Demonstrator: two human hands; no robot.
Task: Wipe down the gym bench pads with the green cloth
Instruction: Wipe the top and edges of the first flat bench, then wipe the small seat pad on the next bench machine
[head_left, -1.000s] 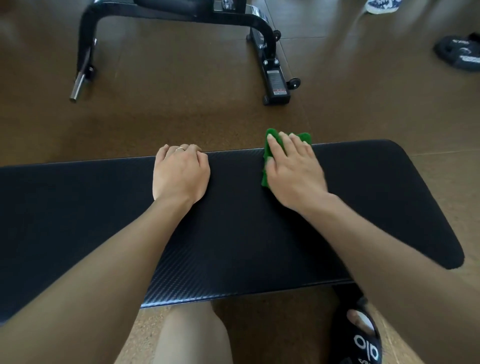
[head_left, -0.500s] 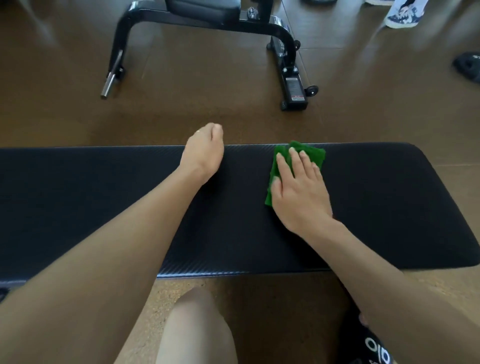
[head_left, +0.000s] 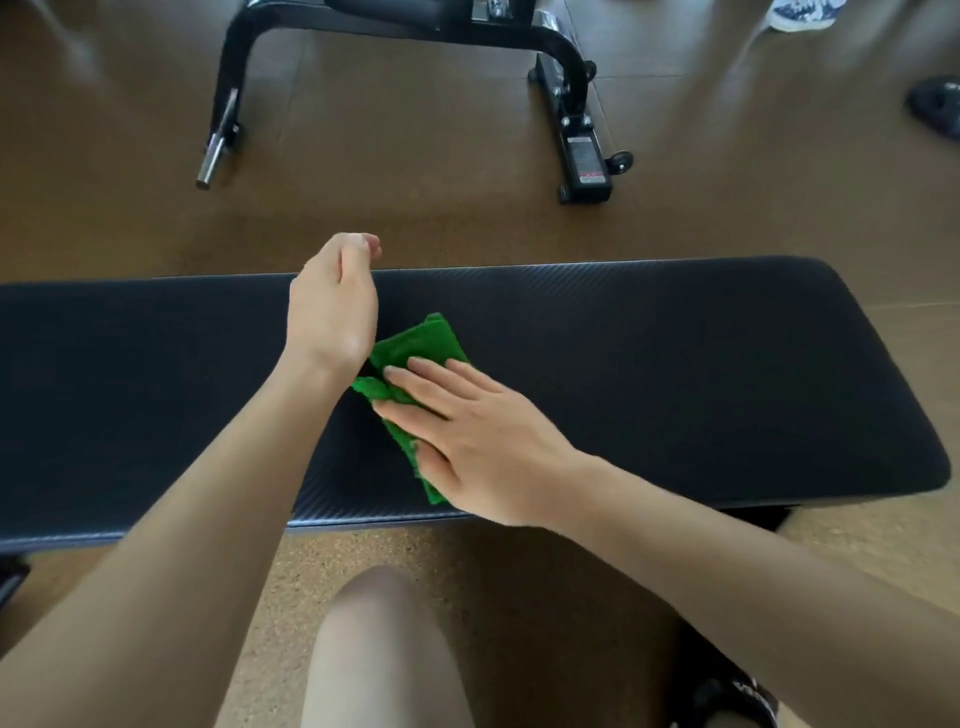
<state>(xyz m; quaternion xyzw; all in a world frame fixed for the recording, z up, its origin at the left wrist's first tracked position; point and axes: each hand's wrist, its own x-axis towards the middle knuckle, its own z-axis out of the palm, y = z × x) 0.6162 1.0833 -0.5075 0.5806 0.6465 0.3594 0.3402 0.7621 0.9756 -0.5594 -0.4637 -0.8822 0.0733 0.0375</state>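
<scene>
A long black bench pad (head_left: 675, 374) lies across the view in front of me. A folded green cloth (head_left: 415, 343) lies on its middle. My right hand (head_left: 478, 441) presses flat on the cloth with straight fingers, covering its near half. My left hand (head_left: 332, 306) hovers above the pad just left of the cloth, turned on edge, fingers loosely curled, holding nothing.
Another black bench frame (head_left: 561, 57) with a steel peg (head_left: 213, 150) stands on the brown floor beyond the pad. A dark slipper (head_left: 935, 109) and a sneaker (head_left: 800, 13) lie at the far right. My knee (head_left: 384, 654) is below the pad's near edge.
My right hand slid the cloth from the pad's far edge toward the near edge and to the left. My left hand lifted off the pad and turned on edge.
</scene>
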